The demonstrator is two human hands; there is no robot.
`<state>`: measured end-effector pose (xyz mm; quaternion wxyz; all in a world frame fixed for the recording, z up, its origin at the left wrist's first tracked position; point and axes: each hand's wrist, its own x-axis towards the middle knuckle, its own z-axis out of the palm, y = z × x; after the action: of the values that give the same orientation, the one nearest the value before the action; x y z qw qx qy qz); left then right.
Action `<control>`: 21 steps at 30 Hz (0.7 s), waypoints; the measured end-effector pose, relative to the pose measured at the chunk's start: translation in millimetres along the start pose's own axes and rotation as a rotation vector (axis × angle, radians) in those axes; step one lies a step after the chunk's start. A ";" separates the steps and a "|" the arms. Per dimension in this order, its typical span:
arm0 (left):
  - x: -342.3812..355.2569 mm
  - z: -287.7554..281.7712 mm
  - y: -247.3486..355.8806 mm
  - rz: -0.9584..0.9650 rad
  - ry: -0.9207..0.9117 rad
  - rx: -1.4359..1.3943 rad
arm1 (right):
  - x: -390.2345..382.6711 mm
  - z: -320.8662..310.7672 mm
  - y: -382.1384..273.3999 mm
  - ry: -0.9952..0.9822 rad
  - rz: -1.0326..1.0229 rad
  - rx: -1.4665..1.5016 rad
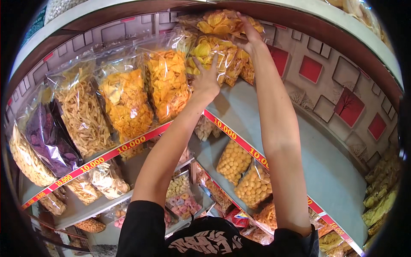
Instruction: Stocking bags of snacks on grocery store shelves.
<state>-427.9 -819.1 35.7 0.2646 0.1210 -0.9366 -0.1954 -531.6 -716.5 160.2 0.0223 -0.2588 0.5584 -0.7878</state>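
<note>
At twelve o'clock, in the shelf [321,143] corner, the left hand [206,80] lies with fingers spread against a bag of yellow chips [225,52]; the right hand [250,39] is at the upper bag [215,21], its pinch unclear. The bag row [125,100] from nine to eleven o'clock looks settled; the corner pair seems unfinished.

One fisheye view from the head, downward and close, over both hands [206,81] and corner shelves [327,150]
</note>
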 end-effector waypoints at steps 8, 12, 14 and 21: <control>3.0 0.8 -3.5 -0.050 0.035 0.166 | 47.1 -10.5 23.4 0.068 -0.059 -0.072; 8.6 12.4 0.6 0.023 0.094 0.076 | 75.2 -36.9 24.4 0.332 -0.386 -1.073; 6.6 -0.1 -18.7 -0.066 0.036 0.018 | 47.5 -3.2 23.7 0.352 -0.180 -0.693; 18.2 10.7 -12.5 0.039 0.096 -0.109 | 130.1 -52.2 56.3 0.028 -0.275 -0.719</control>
<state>-447.3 -833.0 30.0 0.3192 0.0971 -0.9130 -0.2349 -680.9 -734.5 147.1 -0.1832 -0.3120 0.7593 -0.5409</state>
